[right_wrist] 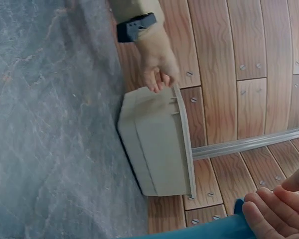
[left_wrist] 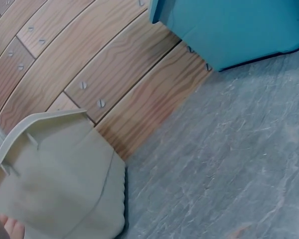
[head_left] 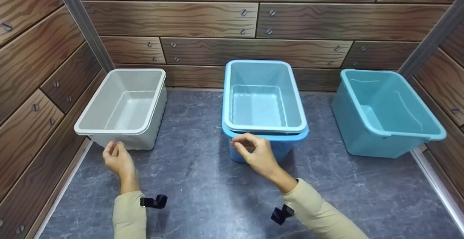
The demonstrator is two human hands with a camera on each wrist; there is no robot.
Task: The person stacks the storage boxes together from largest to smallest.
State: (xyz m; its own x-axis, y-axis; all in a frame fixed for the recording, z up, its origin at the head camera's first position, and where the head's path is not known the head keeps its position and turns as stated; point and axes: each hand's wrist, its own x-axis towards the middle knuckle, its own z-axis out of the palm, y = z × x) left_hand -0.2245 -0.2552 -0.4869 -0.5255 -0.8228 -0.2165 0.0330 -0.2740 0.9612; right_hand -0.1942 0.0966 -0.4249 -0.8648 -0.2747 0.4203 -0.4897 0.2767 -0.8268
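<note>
Left grip [head_left: 119, 159] was loosely curled and held nothing, just beside the front wall of the grey bin [head_left: 131, 105]; whether it touched, I could not tell. Right grip [head_left: 258, 155], also holding nothing, had its thumb near the fingertips, before the blue bin [head_left: 286, 147], where the pale bin [head_left: 257, 105] sat nested. Teal bin [head_left: 388, 110] stood rightward on the bench [head_left: 194, 181].

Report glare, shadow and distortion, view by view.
Head: pale glare on the floor, shadow beside the blue bin; left wrist: wall planks bow, suggesting lens distortion; right wrist: a shaded patch on the grey bin.
</note>
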